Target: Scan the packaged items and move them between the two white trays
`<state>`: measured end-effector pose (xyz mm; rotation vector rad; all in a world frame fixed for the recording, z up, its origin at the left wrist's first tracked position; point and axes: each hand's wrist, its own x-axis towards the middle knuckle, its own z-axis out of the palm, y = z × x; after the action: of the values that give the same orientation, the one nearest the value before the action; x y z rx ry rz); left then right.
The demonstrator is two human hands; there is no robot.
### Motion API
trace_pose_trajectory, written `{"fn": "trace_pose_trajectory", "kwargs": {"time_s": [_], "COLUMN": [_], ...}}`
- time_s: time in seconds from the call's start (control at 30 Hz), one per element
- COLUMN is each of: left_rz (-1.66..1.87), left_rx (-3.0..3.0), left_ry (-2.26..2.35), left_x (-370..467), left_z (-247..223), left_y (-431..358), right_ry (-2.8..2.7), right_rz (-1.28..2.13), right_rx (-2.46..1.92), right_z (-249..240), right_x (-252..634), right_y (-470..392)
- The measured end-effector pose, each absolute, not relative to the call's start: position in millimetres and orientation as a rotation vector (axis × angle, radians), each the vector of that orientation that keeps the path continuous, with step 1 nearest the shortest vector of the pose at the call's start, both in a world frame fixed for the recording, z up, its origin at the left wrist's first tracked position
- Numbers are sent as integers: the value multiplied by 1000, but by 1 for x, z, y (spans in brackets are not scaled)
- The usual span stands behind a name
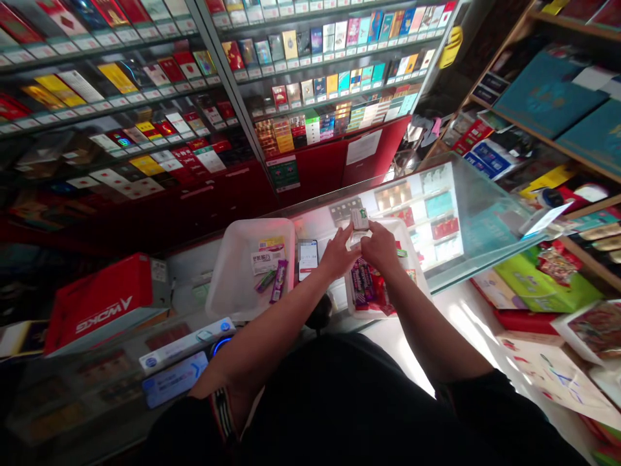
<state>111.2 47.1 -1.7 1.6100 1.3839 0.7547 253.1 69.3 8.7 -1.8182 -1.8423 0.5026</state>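
A small white box with a green mark [359, 219] is pinched between my left hand [340, 251] and my right hand [379, 247], above the right-hand tub. The fingers of both hands are closed at its near end. Below them stands a white plastic tub [421, 285] with purple and red snack packets [363, 285], partly covered by my right forearm. To the left, a second white tub [224, 272] holds several wrapped bars and packets [279, 281]. Between the two tubs lies a phone [308, 257] with its screen lit.
Under the tubs runs a glass counter [478, 213]. A red box [104, 298] stands on the left, near a white-and-blue device [187, 344]. Shelves of small packs [330, 39] rise behind the counter. More boxes fill a wooden rack [543, 123] at the right.
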Motion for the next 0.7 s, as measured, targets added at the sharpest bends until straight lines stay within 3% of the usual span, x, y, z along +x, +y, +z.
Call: {"fn": "trace_pose_trajectory", "kwargs": {"time_s": [0.3,0.7], "left_rz": [786,692], "left_rx": [1688,1699], "left_ry": [1384,1366], "left_x": [101,44], "left_z": [19,29], "left_y": [23,-5], "right_ry": [-1752,-1913], "right_rz": [531,670], "right_rx": [-1830,-1661], "right_z": [42,50], "right_x": [248,218], "right_y": [40,19]}}
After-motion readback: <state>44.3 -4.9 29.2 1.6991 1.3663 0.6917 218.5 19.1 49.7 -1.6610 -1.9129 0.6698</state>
